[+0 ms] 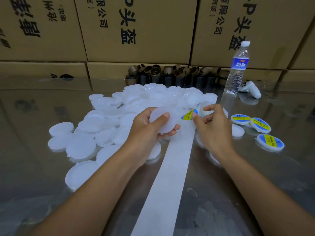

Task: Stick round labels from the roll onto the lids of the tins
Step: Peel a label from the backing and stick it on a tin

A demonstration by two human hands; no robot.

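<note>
Item: blank lid (162, 121), round, white, translucent plastic; it is held tilted above the table (34, 167) by the left hand (148, 128), thumb laid across its face, fingers curled behind the rim

Item: round label (188, 115), blue and yellow; it is pinched at one edge by thumb and forefinger of the right hand (213, 128), just beside the lid, over the far end of the backing strip (170, 167)

Handling, as judged: the lid is taken to be light, fairly stiff and smooth, best gripped by the rim so the face is left free; the label is thin, limp and tacky, best kept by one edge

Stock: unlabelled lids (81, 147) are heaped to the left; labelled lids (260, 125) are set to the right
</note>
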